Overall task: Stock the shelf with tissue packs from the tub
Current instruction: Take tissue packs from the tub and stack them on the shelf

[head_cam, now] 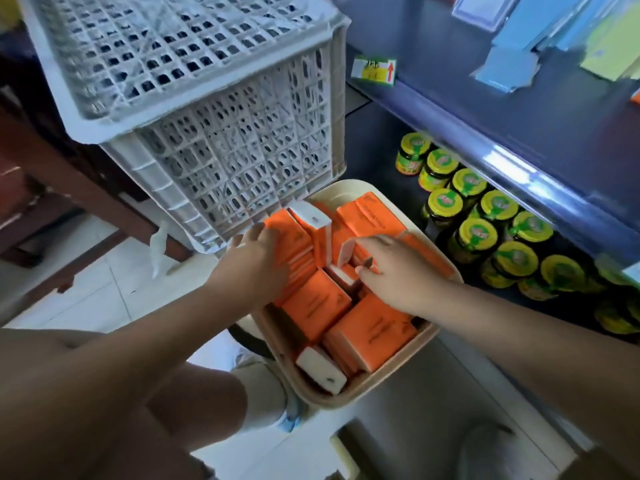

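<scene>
tub (346, 398) corner behind crate (242, 150) (hidden)

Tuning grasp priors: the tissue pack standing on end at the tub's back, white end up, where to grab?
Come straight down and pinch the tissue pack just below its white end, across its thin dimension. It stands proud of its neighbours in the tub, so only the top looks free; lower down it is wedged.

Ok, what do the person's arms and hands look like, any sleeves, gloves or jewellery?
The left arm and right arm are bare to the frame edge, no sleeves in sight. The left hand and right hand wear no gloves, and no watch, ring or bracelet shows.
</scene>
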`<state>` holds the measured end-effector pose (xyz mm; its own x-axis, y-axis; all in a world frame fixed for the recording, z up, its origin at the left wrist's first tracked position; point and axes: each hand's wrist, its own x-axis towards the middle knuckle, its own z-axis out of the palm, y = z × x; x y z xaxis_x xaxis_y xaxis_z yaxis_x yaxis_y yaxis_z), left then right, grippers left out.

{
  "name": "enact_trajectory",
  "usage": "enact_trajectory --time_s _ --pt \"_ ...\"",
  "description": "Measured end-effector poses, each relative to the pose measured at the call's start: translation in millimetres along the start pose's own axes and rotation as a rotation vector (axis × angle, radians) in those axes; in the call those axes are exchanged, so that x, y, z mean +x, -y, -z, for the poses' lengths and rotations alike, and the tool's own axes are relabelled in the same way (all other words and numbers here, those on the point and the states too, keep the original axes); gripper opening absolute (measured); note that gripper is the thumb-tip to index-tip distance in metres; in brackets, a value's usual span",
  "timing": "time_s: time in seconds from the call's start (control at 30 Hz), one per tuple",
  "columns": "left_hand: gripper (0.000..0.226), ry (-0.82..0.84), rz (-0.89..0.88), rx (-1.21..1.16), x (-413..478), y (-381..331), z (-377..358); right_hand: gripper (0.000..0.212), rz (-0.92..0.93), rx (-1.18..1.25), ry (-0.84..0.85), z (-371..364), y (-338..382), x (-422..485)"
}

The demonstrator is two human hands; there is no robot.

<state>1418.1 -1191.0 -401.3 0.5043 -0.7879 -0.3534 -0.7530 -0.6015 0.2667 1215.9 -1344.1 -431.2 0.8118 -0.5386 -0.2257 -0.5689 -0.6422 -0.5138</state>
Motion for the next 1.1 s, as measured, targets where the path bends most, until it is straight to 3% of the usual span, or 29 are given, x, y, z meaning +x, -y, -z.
enact_trajectory --time_s 0.13,0.2,0.33,0.5,0.73,0.8,0.87,0.97,1.03,1.1 --pt "0.072 0.071 0.099 -0.035 22 9 6 0.062 -0.022 0.085 -0.039 -9 16 26" --pt "0.075 0.062 0.094 0.001 28 13 7 0.065 -0.011 0.056 -0.027 -9 25 40" --pt "0.071 0.090 0.092 0.045 37 17 11 0.046 -0.018 0.028 0.011 -12 36 67" --pt "0.077 0.204 0.018 0.128 50 15 18 0.009 -0.003 -0.079 -0.115 -15 41 86" --pt "0.085 0.247 -0.074 0.014 66 11 18 0.028 -0.184 0.182 -0.159 -31 39 82" --pt "0.068 0.249 -0.049 0.010 69 11 20 0.020 -0.216 0.213 -0.131 -33 40 87" --pt "0.036 0.227 0.005 -0.014 68 10 22 0.019 -0.228 0.232 -0.104 -32 42 91" --pt "0.047 0.257 0.049 -0.123 68 16 20 0.016 -0.239 0.299 -0.137 -21 49 89" --pt "0.066 0.333 0.046 -0.219 65 18 25 0.019 -0.268 0.393 -0.209 -11 55 86" --pt "0.070 0.411 0.011 -0.357 62 17 32 0.021 -0.318 0.551 -0.311 -1 60 86"
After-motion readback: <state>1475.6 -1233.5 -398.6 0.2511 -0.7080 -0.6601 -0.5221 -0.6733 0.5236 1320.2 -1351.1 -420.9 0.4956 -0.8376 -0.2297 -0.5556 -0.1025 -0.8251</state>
